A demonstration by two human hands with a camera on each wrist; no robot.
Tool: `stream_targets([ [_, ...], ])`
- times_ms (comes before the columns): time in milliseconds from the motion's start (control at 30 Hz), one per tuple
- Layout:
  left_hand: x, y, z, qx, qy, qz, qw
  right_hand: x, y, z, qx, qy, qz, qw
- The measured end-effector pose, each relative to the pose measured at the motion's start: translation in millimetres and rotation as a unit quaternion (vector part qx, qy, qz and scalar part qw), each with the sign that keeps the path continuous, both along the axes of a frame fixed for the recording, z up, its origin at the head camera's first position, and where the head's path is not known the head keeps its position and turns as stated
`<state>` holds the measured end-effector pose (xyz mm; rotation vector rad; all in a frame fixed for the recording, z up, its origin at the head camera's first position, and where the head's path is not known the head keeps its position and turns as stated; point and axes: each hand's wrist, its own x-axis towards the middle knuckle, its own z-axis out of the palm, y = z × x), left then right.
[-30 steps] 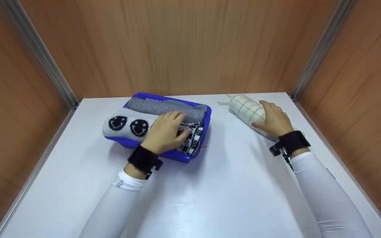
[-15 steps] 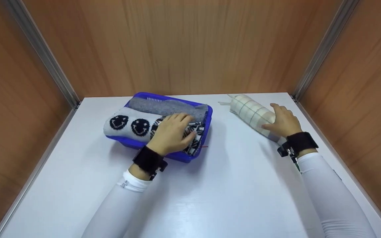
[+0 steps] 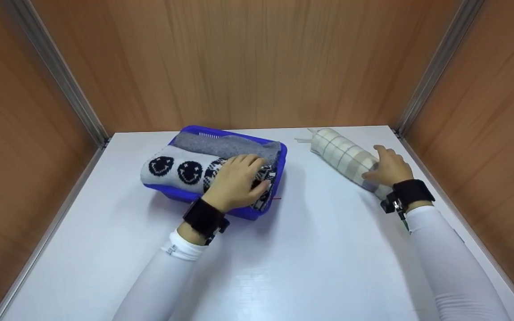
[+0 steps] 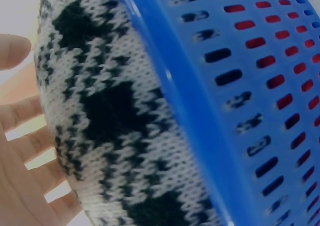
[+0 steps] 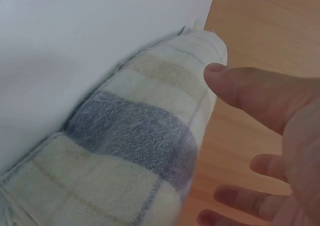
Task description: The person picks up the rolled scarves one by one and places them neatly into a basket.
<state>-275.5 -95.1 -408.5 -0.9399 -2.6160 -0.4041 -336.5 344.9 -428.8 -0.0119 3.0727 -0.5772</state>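
Observation:
A blue plastic basket [image 3: 243,213] stands left of centre, holding rolled knitwear. Over the black-and-white knit roll [image 3: 190,172] with smiley faces lies my left hand [image 3: 235,185], fingers extended across its right part. Seen from the left wrist, the fingers [image 4: 32,148] spread beside the patterned knit, not curled round it. Toward the right, a rolled checked scarf [image 3: 344,154] lies slanted on the table, fringe at its far end. My right hand [image 3: 391,169] hovers at the scarf's near end, thumb and fingers apart. In the right wrist view the thumb [image 5: 250,90] overlaps the scarf's edge; contact is unclear.
A grey folded knit [image 3: 225,145] fills the back of the basket. Something red shows through the basket's slots [image 4: 285,100]. The white table [image 3: 257,267] is enclosed by wood-grain panels [image 3: 248,67] at the back and both sides.
My right hand has moved right and nearer along the scarf, uncovering more of it. The left hand has shifted slightly right over the knit roll. Basket and scarf stay in place.

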Motion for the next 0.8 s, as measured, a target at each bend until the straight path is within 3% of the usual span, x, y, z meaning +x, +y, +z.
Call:
stream_targets([
  [800, 7.4, 16.6, 1.6, -0.018, 0.038, -0.022, 0.9989, -8.2, 8.9, -18.1, 0.015, -0.083, 0.006, 0.9964],
])
